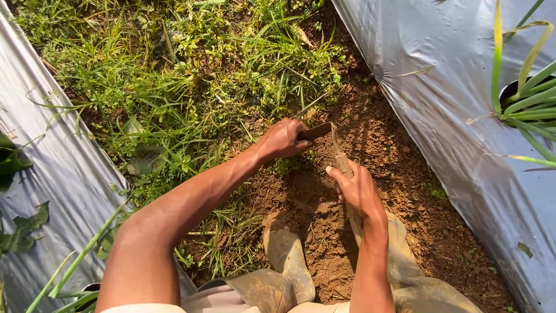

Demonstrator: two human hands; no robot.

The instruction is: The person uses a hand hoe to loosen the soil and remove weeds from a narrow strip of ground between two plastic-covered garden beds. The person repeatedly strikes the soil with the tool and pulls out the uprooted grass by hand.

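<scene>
Hand hoe (331,146): its wooden handle sits low over bare soil (405,191), gripped by the right hand (357,188) with fingers wrapped closed. Farther out, the left hand (282,139) pinches the blade's tip, hiding part. Weeds (191,75) lie beyond.

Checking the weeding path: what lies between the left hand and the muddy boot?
In the head view, bare brown soil separates the left hand from the muddy boot.
</scene>
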